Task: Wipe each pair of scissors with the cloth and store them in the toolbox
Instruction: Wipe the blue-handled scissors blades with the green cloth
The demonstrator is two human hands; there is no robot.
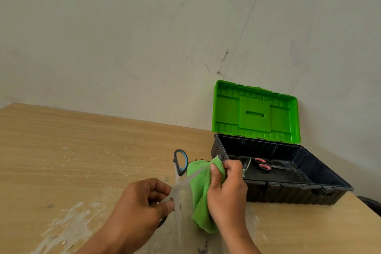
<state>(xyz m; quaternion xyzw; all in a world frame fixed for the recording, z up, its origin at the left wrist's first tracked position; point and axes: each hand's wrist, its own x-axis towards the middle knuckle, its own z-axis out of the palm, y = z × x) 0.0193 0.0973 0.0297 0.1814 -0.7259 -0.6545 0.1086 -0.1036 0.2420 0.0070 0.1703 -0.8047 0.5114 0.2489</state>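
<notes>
My left hand (142, 202) pinches an opened pair of blue-and-black-handled scissors (180, 162) near the pivot, just above the table. The blades are motion-blurred; one points down toward me and the other runs up right into the green cloth (199, 194). My right hand (226, 189) grips that cloth, wrapped around the upper blade. Behind it to the right stands the black toolbox (296, 189) with its green lid (255, 113) raised. Pink-handled scissors (265, 166) lie inside it, with a metal blade (246, 166) beside them.
The wooden table (82, 140) shows pale worn patches near its front. A plain wall runs behind the table and the toolbox lid leans toward it. The table's right edge ends just past the toolbox, where a dark object (371, 204) sits lower down.
</notes>
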